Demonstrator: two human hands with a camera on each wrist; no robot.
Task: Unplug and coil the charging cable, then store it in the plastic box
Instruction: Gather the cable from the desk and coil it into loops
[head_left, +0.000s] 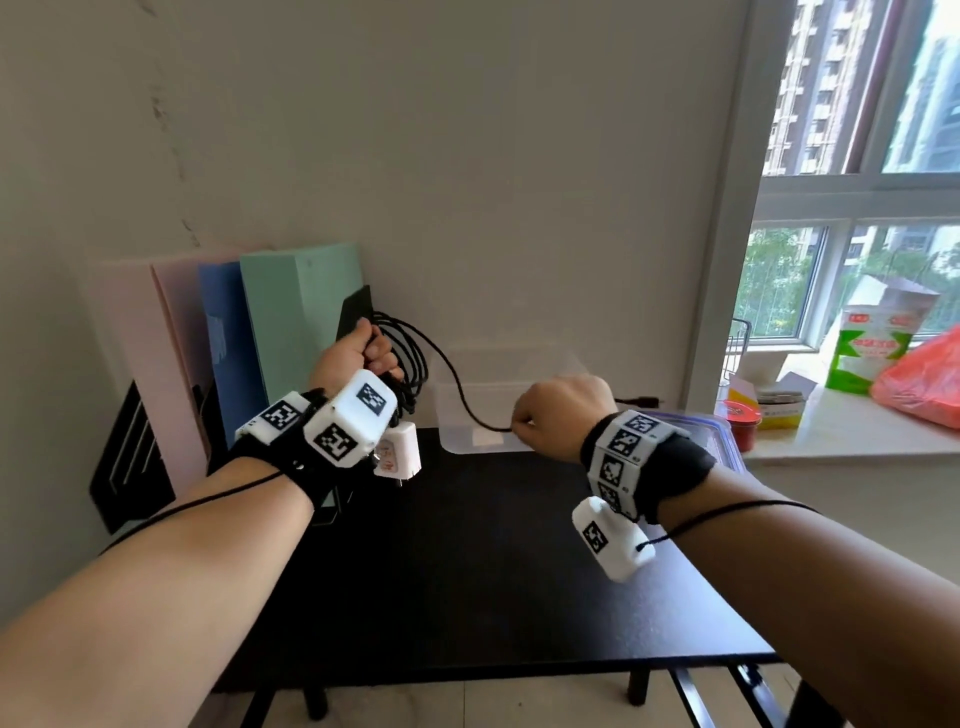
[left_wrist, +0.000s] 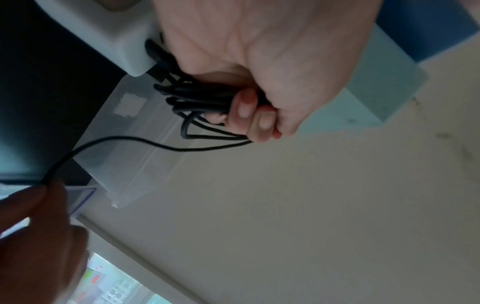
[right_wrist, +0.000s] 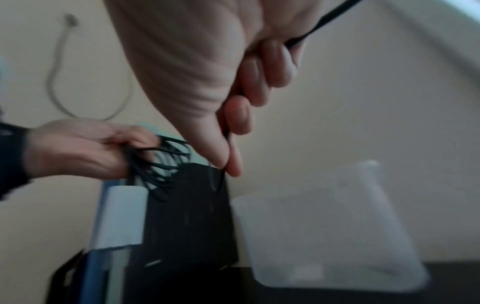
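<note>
The head view alone is showing the whole layout: a black table (head_left: 493, 545) against a pale wall, coloured folders (head_left: 291, 332) standing at the back left, the clear plastic box (head_left: 467, 410) sitting open at the back of the table, its blue-rimmed lid (head_left: 727, 441) lying to the right of it, and a windowsill (head_left: 841, 421) holding a red bag and cartons. The left wrist view is giving what the head view hides, the underside of the left hand (left_wrist: 259, 61): its fingers (left_wrist: 244, 107) are curling tightly around a bundle of black loops of the charging cable (left_wrist: 197, 98), with the white charger plug (left_wrist: 114, 41) hanging just beside the palm. The right wrist view, blurred, is showing the right hand (right_wrist: 207, 72) from below, its thumb and forefinger pinching a single strand of the cable while the other fingers are folding over the strand higher up. In the head view the left hand (head_left: 358, 353) is being held raised in front of the folders, knuckles upward, the coil dangling beneath it and the plug (head_left: 397, 449) hanging below the wrist. The right hand (head_left: 561, 415) is hovering above the table in front of the box, fist turned down, and the free length of cable (head_left: 452, 374) is sagging in a curve between the two hands. The cable's loose end (head_left: 641, 401) is trailing out behind the right hand, over the box's right edge.
</note>
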